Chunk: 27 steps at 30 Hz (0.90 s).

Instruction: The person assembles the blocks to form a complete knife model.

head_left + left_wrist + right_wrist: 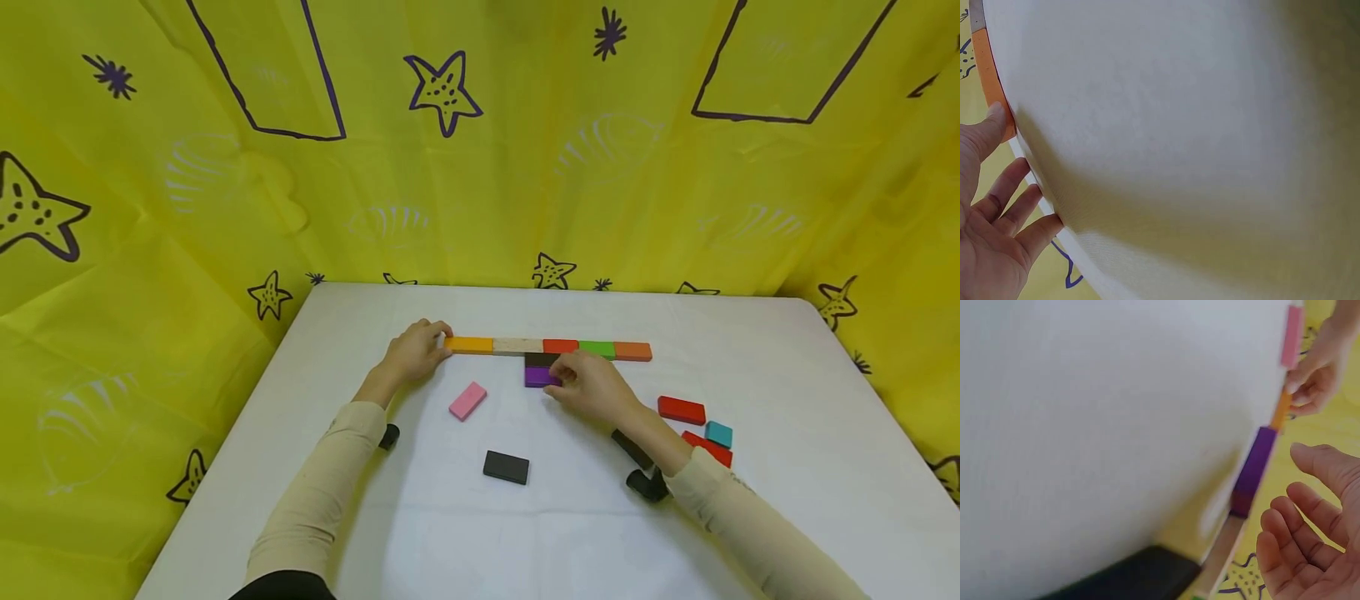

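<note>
A row of flat blocks crosses the table's far part in the head view: yellow-orange [471, 345], pale wood [517, 347], red [561, 345], green [597, 348] and orange-brown [633, 352]. My left hand [414, 350] pinches the yellow-orange block's left end. In the left wrist view its thumb [996, 119] lies against that block, while other fingers reach the table. Against the row's near side lies a dark block [538, 360], with a purple block [538, 377] in front of it. My right hand [592, 387] is beside the purple block, its relaxed fingers [1297, 540] holding nothing.
Nearer me lie a pink block [468, 401] and a black block [506, 467]. Right of my right forearm are two red blocks [681, 410] and a teal block [718, 434]. Another black block [632, 448] is partly under that forearm. A yellow patterned cloth [517, 183] hangs around the table.
</note>
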Each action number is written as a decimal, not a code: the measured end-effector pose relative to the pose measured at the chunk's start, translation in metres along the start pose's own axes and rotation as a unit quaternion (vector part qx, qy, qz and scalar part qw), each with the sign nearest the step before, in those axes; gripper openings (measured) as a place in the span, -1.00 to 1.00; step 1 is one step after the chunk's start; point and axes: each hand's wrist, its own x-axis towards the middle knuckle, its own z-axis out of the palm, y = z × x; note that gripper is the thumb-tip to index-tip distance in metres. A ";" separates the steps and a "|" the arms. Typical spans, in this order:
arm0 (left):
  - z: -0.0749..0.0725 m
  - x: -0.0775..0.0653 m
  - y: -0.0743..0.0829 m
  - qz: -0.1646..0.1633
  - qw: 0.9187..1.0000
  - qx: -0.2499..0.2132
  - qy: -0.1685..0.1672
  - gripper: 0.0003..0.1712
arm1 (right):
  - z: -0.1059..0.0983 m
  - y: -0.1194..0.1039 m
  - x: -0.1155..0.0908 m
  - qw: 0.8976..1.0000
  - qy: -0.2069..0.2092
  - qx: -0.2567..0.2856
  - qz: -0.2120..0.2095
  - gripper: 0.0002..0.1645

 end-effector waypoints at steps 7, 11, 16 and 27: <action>0.001 0.001 -0.002 0.006 1.000 0.004 0.007 -0.68 | 0.002 -0.016 -0.016 0.996 0.000 0.077 -0.055 -0.71; 0.000 0.001 -0.001 0.001 1.000 0.004 -0.001 -0.67 | 0.006 -0.024 -0.026 0.993 -0.021 0.107 -0.050 -0.69; 0.000 0.000 -0.001 -0.001 1.000 0.004 -0.003 -0.67 | 0.012 -0.031 -0.037 0.989 -0.046 0.128 -0.063 -0.64; 0.000 0.000 -0.001 0.005 1.000 0.001 0.003 -0.68 | 0.027 -0.038 -0.052 0.976 -0.121 0.152 -0.093 -0.51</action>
